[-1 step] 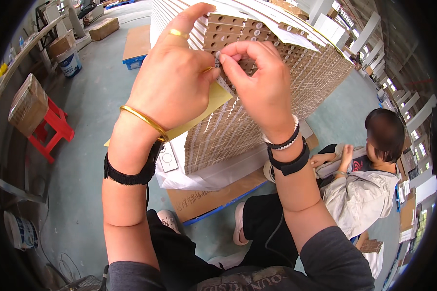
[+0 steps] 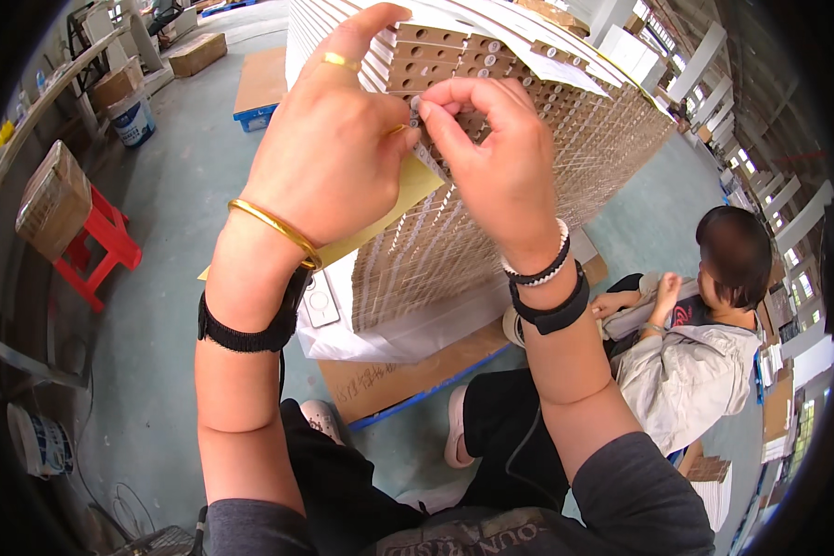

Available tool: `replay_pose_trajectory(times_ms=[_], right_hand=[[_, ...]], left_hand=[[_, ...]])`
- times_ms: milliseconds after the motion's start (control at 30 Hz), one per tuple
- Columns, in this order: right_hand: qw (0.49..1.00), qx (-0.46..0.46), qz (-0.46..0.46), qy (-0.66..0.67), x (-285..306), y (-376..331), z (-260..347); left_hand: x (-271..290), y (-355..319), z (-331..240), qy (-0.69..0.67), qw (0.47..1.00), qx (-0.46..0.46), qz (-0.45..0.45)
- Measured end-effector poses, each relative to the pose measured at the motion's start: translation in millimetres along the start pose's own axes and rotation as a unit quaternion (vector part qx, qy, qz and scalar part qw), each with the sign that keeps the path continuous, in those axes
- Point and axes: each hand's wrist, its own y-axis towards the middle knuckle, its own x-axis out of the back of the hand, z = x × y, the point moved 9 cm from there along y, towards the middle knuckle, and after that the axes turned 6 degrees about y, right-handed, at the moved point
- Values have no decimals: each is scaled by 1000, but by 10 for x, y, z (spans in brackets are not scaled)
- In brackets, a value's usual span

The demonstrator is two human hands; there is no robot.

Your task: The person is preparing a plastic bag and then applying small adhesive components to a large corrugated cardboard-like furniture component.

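My left hand [image 2: 329, 153] is at the near upper corner of a tall stack of boards [image 2: 491, 185]. Its index finger stretches along the stack's edge, while thumb and curled fingers close on a yellow sheet [image 2: 371, 222] that runs down under my wrist. With thumb and forefinger, my right hand [image 2: 500, 139] pinches a small pale round sticker [image 2: 414, 104] against the stack's side, close to the left thumb. Brown board faces there carry rows of dark round holes, and pale round stickers [image 2: 493, 48] cover some of them. Part of the sheet is hidden behind my left hand.
A phone [image 2: 321, 301] rests beside the stack's near corner. The stack stands on white wrapping and a cardboard-topped blue pallet [image 2: 389, 380]. Another person [image 2: 686, 371] sits low at the right. A red stool [image 2: 107, 246] bearing a carton [image 2: 54, 199] and a bucket [image 2: 132, 120] stand left.
My hands have hardly moved. The other person's raised hand has shifted slightly.
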Motion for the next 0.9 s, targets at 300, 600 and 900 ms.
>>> replay_pose_trajectory(times_ms=[300,600,900], right_hand=[[996,52,-65,-20,52,-71,54],[994,77,-32,-66,-9,-49,104],[999,9,-6,36,-7,-122,-14]], left_hand=[[-1,-9,7,-6,1000,13,-1],[-15,22,-10,14,1000,9,-1],[-5,20,17,1,1000,18,-1]])
